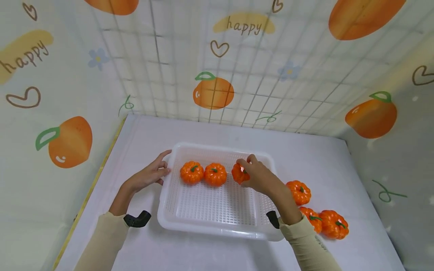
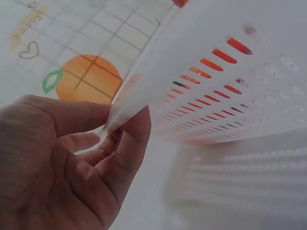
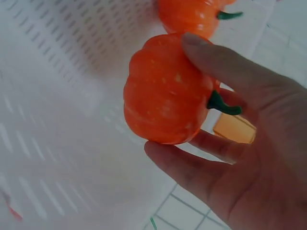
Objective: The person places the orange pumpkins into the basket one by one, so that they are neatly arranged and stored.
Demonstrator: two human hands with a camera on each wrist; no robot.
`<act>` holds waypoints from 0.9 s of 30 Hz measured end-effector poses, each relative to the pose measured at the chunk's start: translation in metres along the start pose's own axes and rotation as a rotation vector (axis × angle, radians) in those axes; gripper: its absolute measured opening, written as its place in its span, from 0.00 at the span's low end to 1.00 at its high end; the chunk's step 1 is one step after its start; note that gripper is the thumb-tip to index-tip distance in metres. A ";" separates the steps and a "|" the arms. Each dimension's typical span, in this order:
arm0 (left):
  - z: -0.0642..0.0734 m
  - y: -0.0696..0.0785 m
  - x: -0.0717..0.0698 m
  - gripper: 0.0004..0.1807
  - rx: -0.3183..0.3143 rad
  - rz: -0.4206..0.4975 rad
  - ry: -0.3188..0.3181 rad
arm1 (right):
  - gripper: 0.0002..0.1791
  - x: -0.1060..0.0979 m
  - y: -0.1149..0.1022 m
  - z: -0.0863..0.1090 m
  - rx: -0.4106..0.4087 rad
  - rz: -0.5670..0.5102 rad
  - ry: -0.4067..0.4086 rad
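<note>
A white plastic basket (image 1: 217, 234) with slotted walls stands on the table. My left hand (image 1: 150, 175) is at its left side; up close, the left hand (image 2: 81, 158) pinches the basket's rim (image 2: 132, 103) between thumb and fingers. Over the right part of the basket, my right hand (image 1: 259, 177) grips a small orange toy pumpkin (image 1: 239, 174). In the right wrist view, thumb and fingers span this pumpkin (image 3: 165, 91), its green stem turned toward the palm. Two more pumpkins, one at left (image 1: 191, 173) and one beside it (image 1: 215, 174), sit inside the basket.
Right of the basket, on the white table (image 1: 142, 244), lie a pumpkin (image 1: 299, 192) and two touching ones, a partly covered pumpkin (image 1: 312, 218) and a larger-looking pumpkin (image 1: 333, 224). The right forearm passes over them. A patterned curtain (image 1: 176, 90) rises behind the table.
</note>
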State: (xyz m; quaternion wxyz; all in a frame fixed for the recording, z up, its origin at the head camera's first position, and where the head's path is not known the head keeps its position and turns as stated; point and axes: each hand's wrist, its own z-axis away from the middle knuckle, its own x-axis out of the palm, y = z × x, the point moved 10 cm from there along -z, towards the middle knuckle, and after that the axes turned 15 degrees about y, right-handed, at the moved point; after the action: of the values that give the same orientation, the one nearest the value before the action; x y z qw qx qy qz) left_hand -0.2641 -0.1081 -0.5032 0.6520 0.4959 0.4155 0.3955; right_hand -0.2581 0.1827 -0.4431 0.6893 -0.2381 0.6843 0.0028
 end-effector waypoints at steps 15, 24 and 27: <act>-0.001 -0.003 0.000 0.37 -0.007 -0.004 0.008 | 0.34 0.027 -0.003 -0.010 0.028 0.076 -0.063; -0.002 -0.004 0.000 0.37 -0.005 -0.015 0.005 | 0.34 0.038 0.002 -0.009 0.033 0.100 -0.073; -0.002 -0.004 0.001 0.37 0.002 -0.003 0.000 | 0.34 0.038 0.002 -0.010 0.021 0.105 -0.071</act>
State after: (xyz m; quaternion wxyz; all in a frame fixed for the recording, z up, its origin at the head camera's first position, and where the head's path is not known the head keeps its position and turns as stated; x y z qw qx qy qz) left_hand -0.2653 -0.1075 -0.5075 0.6522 0.4958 0.4167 0.3940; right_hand -0.2654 0.1692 -0.4792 0.7146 -0.1942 0.6708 0.0404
